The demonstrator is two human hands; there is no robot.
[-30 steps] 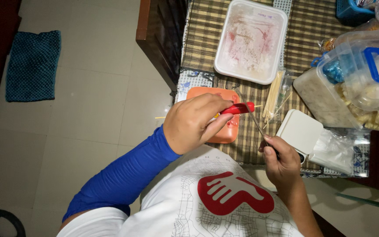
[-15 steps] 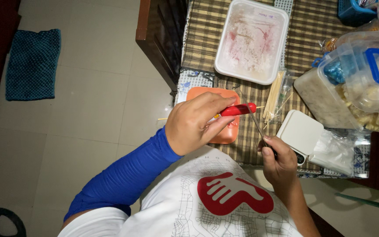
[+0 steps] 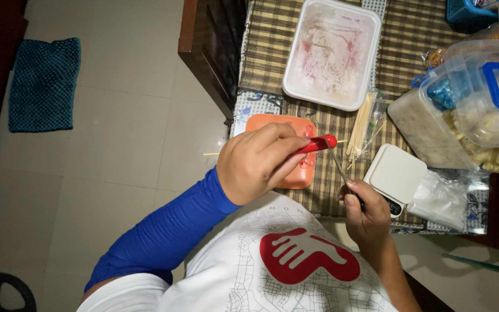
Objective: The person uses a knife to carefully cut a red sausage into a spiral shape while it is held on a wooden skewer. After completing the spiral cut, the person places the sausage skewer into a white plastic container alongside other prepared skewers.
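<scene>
My left hand, in a blue sleeve, grips a red sausage threaded on a thin wooden skewer that pokes out on both sides of the hand. It hovers over an orange plate at the table's near edge. My right hand holds a small knife by its dark handle. The thin blade slants up and its tip touches the red end of the sausage.
A stained white foam tray lies further back on the checked tablecloth. A bag of wooden skewers, a white box, plastic tubs and bags of food crowd the right. A dark wooden chair and a teal mat are on the left.
</scene>
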